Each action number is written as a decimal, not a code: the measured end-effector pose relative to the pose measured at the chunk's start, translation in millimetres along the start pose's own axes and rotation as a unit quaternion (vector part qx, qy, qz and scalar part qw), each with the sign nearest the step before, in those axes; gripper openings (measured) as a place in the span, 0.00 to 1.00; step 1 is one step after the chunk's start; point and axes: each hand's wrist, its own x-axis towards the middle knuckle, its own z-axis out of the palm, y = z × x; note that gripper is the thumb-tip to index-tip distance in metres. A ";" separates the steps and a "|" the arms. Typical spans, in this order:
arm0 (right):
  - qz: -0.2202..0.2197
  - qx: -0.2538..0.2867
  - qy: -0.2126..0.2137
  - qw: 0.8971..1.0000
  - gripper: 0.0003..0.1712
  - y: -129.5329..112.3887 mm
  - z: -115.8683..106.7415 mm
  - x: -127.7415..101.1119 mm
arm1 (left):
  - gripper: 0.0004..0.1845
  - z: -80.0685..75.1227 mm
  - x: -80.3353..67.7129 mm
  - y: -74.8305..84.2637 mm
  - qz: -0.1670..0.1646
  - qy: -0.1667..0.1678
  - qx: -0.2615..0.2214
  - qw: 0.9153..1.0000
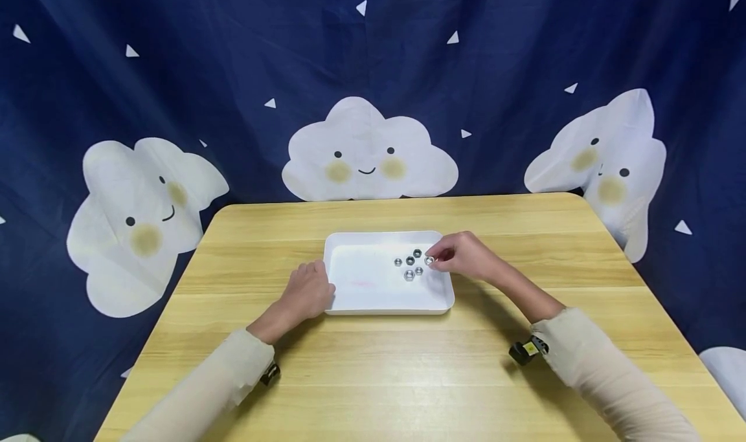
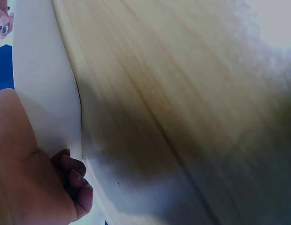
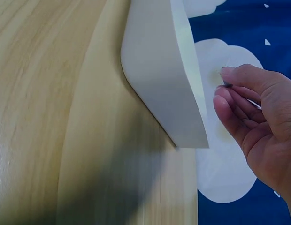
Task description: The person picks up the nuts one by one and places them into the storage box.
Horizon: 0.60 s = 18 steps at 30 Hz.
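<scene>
Between thumb and fingertips, my right hand [image 1: 463, 255] pinches a small metal nut [image 1: 429, 260], held over the right side of a white tray [image 1: 361, 299]. In the right wrist view the nut [image 3: 227, 85] shows only as a dark edge at the fingertips. Several loose nuts lie on the tray floor beside that hand, among them a silver nut [image 1: 409, 275] and a darker nut [image 1: 417, 253]. My left hand [image 1: 309, 290] grips the tray's left side, its fingers [image 2: 79, 180] curled by the outer wall [image 2: 44, 70].
The tray stands on a light wooden table [image 1: 373, 377] with rounded far corners. Behind the table hangs a dark blue curtain [image 1: 245, 54] printed with white clouds. A small black device [image 1: 527, 350] is strapped under the right sleeve.
</scene>
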 end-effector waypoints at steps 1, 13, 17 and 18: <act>-0.001 0.001 -0.006 1.000 0.09 -0.5 1.0 0.5 | 0.17 -0.3 0.1 0.3 0.000 0.001 0.000 1.000; -0.030 -0.031 -0.074 0.996 0.08 2.2 18.8 5.3 | 0.16 0.1 -0.4 -0.6 0.019 0.021 0.001 1.000; -0.035 -0.034 -0.092 0.995 0.08 2.6 24.2 5.5 | 0.16 -1.6 -1.1 1.0 0.012 0.017 -0.002 1.000; -0.037 -0.036 -0.095 0.994 0.08 2.4 25.5 5.6 | 0.16 -1.9 -1.1 1.4 0.010 0.016 -0.003 1.000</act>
